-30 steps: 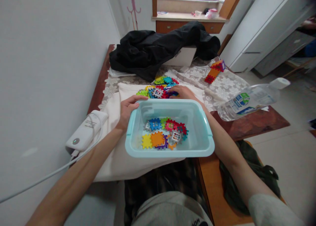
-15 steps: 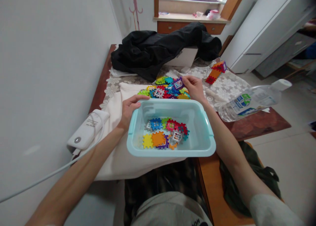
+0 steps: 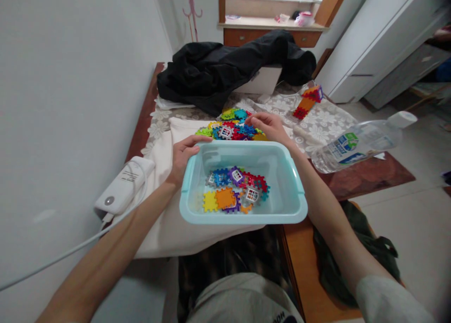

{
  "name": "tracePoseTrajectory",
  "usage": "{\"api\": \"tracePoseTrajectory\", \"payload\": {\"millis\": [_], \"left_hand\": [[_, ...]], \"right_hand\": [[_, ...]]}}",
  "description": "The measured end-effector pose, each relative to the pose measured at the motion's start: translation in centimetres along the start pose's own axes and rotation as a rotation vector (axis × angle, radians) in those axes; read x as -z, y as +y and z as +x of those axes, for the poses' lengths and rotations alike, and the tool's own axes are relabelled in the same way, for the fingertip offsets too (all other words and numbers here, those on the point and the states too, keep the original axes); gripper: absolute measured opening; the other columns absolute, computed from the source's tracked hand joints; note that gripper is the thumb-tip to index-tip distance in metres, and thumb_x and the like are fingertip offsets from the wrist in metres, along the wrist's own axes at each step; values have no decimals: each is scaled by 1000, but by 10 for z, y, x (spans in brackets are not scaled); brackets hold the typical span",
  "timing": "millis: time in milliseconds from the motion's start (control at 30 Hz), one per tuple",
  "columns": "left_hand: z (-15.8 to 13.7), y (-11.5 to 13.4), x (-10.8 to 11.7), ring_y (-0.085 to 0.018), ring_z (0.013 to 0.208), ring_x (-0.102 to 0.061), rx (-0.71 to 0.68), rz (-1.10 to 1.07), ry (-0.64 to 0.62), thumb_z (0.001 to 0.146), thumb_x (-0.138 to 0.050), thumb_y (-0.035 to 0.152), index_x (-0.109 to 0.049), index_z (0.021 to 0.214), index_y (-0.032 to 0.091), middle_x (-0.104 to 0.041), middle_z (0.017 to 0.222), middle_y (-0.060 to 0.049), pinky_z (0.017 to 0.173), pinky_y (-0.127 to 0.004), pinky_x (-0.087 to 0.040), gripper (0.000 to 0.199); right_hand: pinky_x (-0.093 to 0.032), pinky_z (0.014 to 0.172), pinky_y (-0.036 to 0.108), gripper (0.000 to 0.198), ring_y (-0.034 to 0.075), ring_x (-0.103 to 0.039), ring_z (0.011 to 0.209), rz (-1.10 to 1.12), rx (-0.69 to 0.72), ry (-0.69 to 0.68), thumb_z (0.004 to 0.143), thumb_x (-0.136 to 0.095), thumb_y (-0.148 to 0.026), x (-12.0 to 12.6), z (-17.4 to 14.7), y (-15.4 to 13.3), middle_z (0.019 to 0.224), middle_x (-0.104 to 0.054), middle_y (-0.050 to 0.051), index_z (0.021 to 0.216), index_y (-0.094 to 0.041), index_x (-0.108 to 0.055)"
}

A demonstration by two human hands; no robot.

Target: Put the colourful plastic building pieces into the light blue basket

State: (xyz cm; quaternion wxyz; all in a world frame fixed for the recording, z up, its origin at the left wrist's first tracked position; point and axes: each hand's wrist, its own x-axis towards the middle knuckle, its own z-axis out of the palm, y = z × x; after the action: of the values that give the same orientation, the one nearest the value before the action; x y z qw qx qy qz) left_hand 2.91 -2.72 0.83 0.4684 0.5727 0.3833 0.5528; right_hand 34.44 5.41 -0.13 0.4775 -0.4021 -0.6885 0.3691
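While the left hand (image 3: 183,157) grips the light-blue tub (image 3: 243,218) at its far left corner, fingers curled along the rim, the right hand (image 3: 266,123) is out at the heap of coloured toy pieces (image 3: 225,125) just beyond, thumb and forefinger close together, the rest loosely bent. Got a piece in there? Can't tell from this angle! Down in the tub, a purple window piece (image 3: 236,175) lies over its neighbours, with a yellow piece (image 3: 210,202) and an orange piece (image 3: 224,198) nearer the front. Now the danger: only 1 hand grips that tub, at 1 corner, and its support underneath is hidden, so a slack hold or a bump from the right forearm, running close alongside, could tip it and spill the contents. The heap's pieces overlap, too; a careless pinch could drag an extra along. And mind the clear bottle (image 3: 355,144) near the worktop (image 3: 384,172) edge: 1 wide elbow swing might topple it.
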Motion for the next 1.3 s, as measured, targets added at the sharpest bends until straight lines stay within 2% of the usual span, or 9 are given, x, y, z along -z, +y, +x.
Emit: {"api": "tracePoseTrajectory", "payload": {"millis": [100,167,267,367,633,833,967,1167,1300], "left_hand": [[0,-1,0,-24,87,-71,-4,-12,-11,78,-69,33,-89,97,19,-83,95,-7,84,-33,-57,31],[0,-1,1,-23,86,-71,1,-22,-17,78,-70,32,-89,97,20,-83,95,-7,84,-32,-57,30],[0,-2,1,-23,87,-71,-3,-19,-17,79,-70,31,-89,98,19,-83,96,-7,85,-32,-57,29],[0,-1,2,-25,90,-72,-9,9,-13,79,-69,32,-88,98,18,-84,96,-8,86,-34,-58,31],[-2,2,-2,-24,89,-72,-1,-10,-3,78,-68,33,-88,96,17,-84,98,-8,83,-32,-57,31],[-1,1,-2,-23,84,-71,32,-35,1,77,-70,34,-87,96,17,-82,94,-8,79,-32,-57,31],[-1,2,-2,-24,87,-72,24,-14,13,76,-70,33,-88,95,17,-83,95,-8,84,-34,-57,30],[-2,3,-2,-24,86,-72,37,-17,14,76,-70,34,-87,95,17,-83,95,-9,82,-33,-57,30],[-1,3,-2,-23,81,-71,32,-18,13,76,-70,34,-88,95,17,-83,94,-8,75,-31,-55,32]], "right_hand": [[-49,124,53,55,35,-67,139,-431,110,-72,92,-81,-60,0,0,20,146,-74,12,134,-25,-79],[-47,126,52,54,36,-63,145,-601,146,-211,93,-82,-49,-1,0,29,153,-70,12,141,-26,-76],[-54,115,47,38,35,-72,132,-708,167,-322,97,-78,-42,-1,-1,33,140,-78,11,131,-25,-81],[-57,102,45,27,33,-77,111,-735,150,-282,98,-76,-40,-1,-1,28,120,-83,10,118,-24,-83],[-56,85,38,16,23,-71,86,-296,90,-54,89,-76,-37,-6,-2,13,91,-80,3,93,-22,-78],[-53,68,30,44,15,-62,68,217,-2,110,75,-92,-61,-4,5,2,77,-71,-1,90,-24,-73],[-50,58,26,53,12,-56,60,470,-37,154,64,-101,-62,-3,1,-15,70,-64,-5,87,-27,-69],[-61,77,35,52,20,-70,77,436,-36,-191,75,-91,-72,-2,-11,-32,80,-73,3,78,-24,-71],[-62,89,40,58,23,-75,89,250,-22,-68,89,-71,-82,1,-3,-16,92,-80,7,84,-24,-77]]}}
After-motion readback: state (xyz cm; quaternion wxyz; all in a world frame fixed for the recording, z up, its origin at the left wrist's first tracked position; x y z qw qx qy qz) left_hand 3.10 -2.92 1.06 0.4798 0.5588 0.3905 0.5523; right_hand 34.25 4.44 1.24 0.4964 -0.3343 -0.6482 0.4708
